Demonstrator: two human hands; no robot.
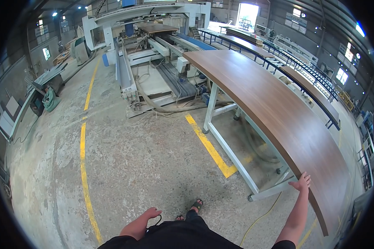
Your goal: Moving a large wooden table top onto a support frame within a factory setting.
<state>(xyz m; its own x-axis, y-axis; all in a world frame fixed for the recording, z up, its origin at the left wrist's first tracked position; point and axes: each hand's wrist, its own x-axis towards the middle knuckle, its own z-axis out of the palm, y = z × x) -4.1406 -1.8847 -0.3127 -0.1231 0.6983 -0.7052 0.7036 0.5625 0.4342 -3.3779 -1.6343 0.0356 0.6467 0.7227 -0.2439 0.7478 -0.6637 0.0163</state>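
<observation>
A long brown wood-grain panel (274, 95) lies flat at my right, curving from the middle distance to beside me. It rests on a pale metal frame stand (232, 151) with small castors. My right hand (302, 182) touches the panel's near long edge, fingers spread on its top face and thumb out to the side. My left hand (153, 212) hangs low in front of me, away from the panel, its fingers loosely curled. A thin black cord (159, 220) loops just below that hand; whatever lies inside the fingers is hidden.
Ahead stands a large gantry machine (147, 10) with rails, hoses and another panel (157, 28). Roller conveyors (295, 54) carrying panels run along the right. Yellow lines (84, 166) mark the concrete floor, where a thin yellow cable (257, 220) lies. Stacked material (39, 85) sits left.
</observation>
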